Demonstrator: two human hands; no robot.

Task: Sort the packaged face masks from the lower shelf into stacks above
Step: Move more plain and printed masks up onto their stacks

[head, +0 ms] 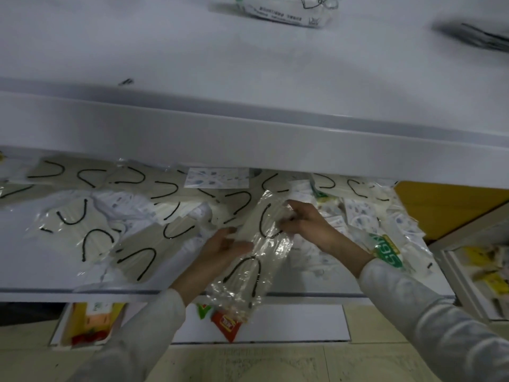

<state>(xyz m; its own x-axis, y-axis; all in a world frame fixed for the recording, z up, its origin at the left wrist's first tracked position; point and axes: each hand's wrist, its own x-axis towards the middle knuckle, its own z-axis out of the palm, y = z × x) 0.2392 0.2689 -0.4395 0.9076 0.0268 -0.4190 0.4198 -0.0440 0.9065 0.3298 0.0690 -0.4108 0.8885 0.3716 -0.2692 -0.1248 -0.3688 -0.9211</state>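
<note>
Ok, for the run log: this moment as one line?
phase: picking from lower shelf | left hand: holds mask packet | right hand: pinches same packet | upper shelf: stack present

Below the shelving lies a pale tiled floor [275,362]. On it rests a flat white box [303,323], with a red packet [227,323] and a green-and-white packet [203,310] on its left part. At lower left sits a yellow carton [91,321]. To the right are an orange-yellow panel [446,208] and a rack of yellow packets [484,274] — blurred.
</note>
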